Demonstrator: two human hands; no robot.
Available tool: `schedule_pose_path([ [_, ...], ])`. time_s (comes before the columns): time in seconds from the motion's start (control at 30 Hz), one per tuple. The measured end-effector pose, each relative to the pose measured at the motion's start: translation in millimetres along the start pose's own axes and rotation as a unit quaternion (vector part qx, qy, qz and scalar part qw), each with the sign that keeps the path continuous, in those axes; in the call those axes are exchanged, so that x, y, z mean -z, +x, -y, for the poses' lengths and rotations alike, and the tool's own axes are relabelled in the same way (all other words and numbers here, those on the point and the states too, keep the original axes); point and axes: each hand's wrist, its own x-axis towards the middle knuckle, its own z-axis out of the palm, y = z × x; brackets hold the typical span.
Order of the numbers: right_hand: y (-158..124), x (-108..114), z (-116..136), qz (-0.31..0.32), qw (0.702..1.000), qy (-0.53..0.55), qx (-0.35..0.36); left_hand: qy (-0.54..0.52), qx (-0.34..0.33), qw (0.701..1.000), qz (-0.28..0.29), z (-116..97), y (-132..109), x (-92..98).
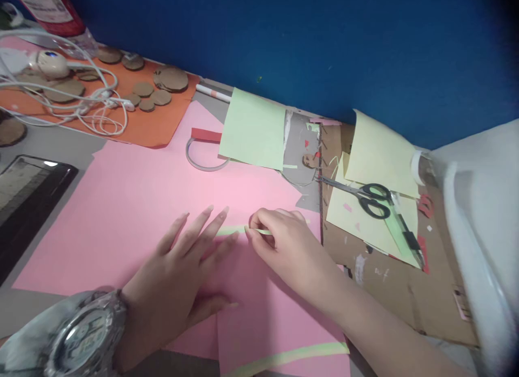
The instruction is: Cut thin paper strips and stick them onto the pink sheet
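Note:
My left hand [190, 263] lies with fingers spread on the pink paper [133, 204], its fingertips near a thin pale green paper strip [231, 230]. Beside it, my right hand [279, 236] pinches that strip between thumb and forefinger. Part of the strip runs flat on the pink sheet toward the left fingers, and a short end shows inside the right-hand grip. A second pale green strip [292, 357] crosses the lower part of a smaller pink sheet [279, 312]. The left wrist wears a watch [87, 333].
Scissors [373, 198] and a black pen [409, 236] rest on yellow paper over cardboard [397, 290] at right. Green paper [255, 128] lies by a grey ring [206, 163]. Cardboard discs [170, 79] and white cables [93, 101] cover orange paper. A blue wall [284, 41] stands behind.

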Motion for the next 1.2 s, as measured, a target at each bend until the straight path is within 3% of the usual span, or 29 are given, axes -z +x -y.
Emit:
schedule_pose_path([
  [0.2, -2.2, -0.1, 0.6, -0.004, 1.000, -0.002, 0.006, 0.023, 0.039, 0.998, -0.037, -6.2, 0.3, 3.0],
  [0.5, -1.4, -2.1, 3.2, -0.013, 0.999, -0.031, 0.001, -0.032, -0.005, 0.999, 0.014, 0.2, 6.7, -8.4],
  [0.87, -1.5, -2.4, 3.9, -0.022, 1.000, -0.012, 0.005, -0.025, -0.044, 0.998, 0.039, 3.4, 10.7, -4.6],
  [1.2, -15.4, 27.6, -7.1, 0.066, 0.994, 0.082, -0.042, -0.029, -0.035, 0.999, 0.030, 1.9, 10.7, -5.7],
])
